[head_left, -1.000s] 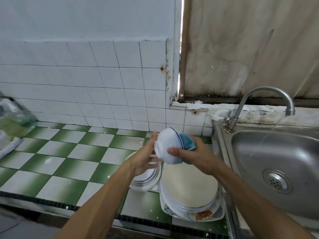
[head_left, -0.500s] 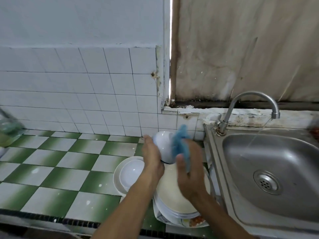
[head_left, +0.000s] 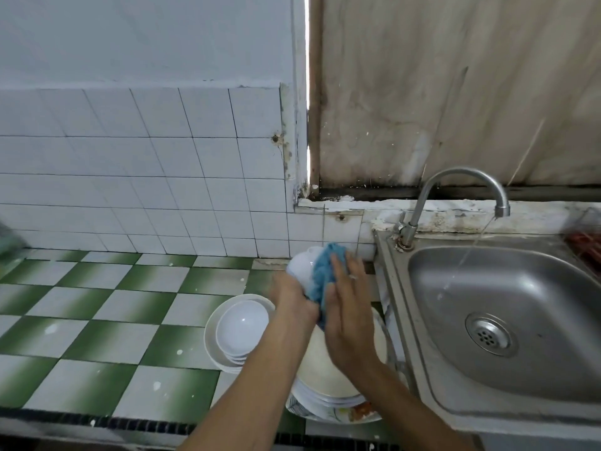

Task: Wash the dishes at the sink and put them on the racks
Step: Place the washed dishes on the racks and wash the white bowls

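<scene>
My left hand (head_left: 291, 296) grips a small white bowl (head_left: 300, 266), held tilted above the counter. My right hand (head_left: 348, 307) presses a blue cloth (head_left: 322, 275) against the bowl's right side, fingers pointing up. Below my hands, a stack of large cream plates (head_left: 328, 382) rests on a patterned plate with food scraps. Left of it stands a stack of small white bowls (head_left: 240, 330). The steel sink (head_left: 520, 320) lies to the right, with a thin stream of water running from the curved tap (head_left: 455, 190).
The counter (head_left: 97, 320) is green and white checked tile, with a dark strip along its front edge. White wall tiles rise behind it. A red-orange item (head_left: 585, 245) shows at the far right edge beside the sink.
The bowl has been turned in my left hand. My right hand with the cloth has moved from the bowl's rim to flat against its side, fingers upright. The view shifted slightly right.
</scene>
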